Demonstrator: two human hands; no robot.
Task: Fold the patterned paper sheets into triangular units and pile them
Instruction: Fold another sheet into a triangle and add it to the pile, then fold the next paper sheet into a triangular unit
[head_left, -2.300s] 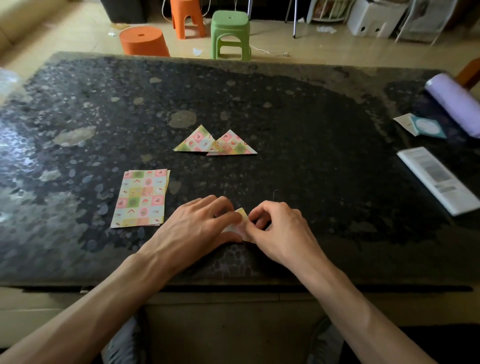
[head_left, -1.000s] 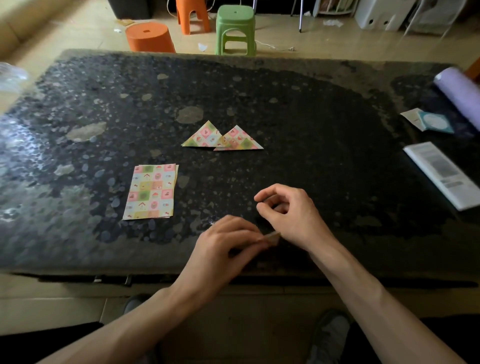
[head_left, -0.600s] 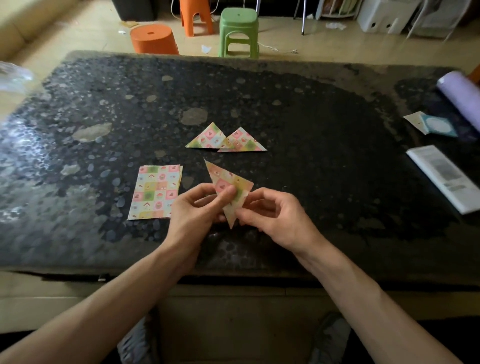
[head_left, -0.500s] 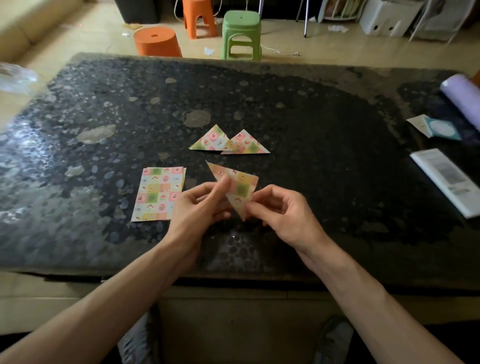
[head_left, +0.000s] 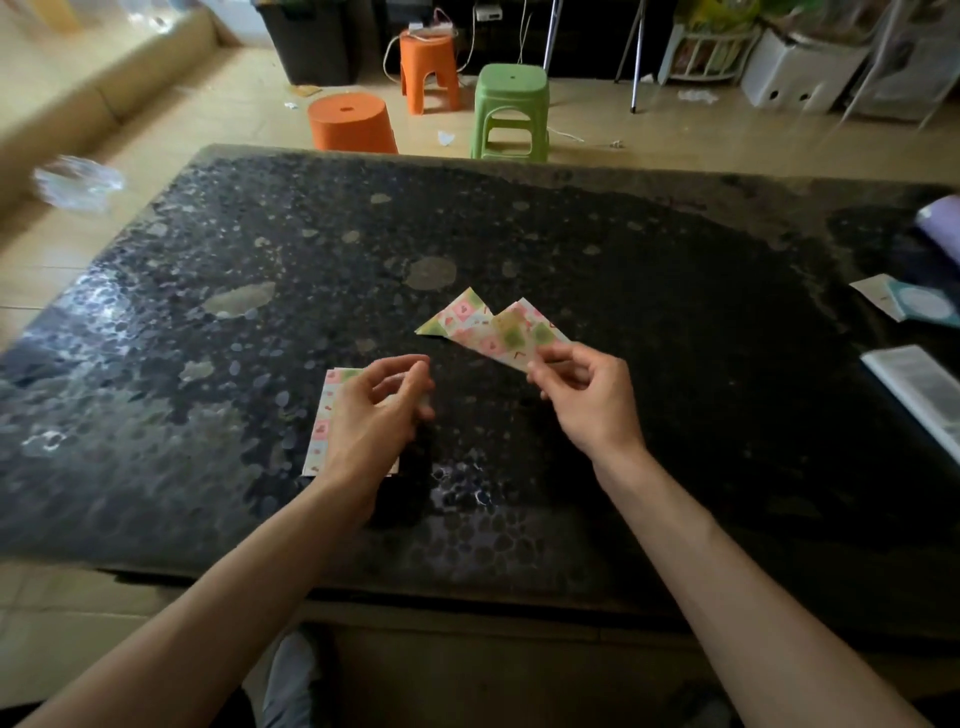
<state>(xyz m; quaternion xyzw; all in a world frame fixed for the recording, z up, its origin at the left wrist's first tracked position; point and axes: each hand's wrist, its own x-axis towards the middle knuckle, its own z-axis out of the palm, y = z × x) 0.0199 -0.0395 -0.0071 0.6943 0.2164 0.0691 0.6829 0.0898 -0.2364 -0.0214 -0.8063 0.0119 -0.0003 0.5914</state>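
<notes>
The dark speckled table (head_left: 675, 312) fills most of the view. Behind its far edge a green stool (head_left: 511, 111) and an orange stool (head_left: 350, 124) stand on the floor. The left hand (head_left: 374, 415) hovers over the stack of patterned sheets (head_left: 324, 421), which lies flat near the front of the table. Its fingers are loosely curled and hold nothing. The right hand (head_left: 587, 400) is raised beside it, and its fingers pinch one corner of a folded triangle (head_left: 511, 338). This triangle overlaps in the view the finished triangles (head_left: 454, 318) lying at the middle of the table. Whether it touches them I cannot tell.
</notes>
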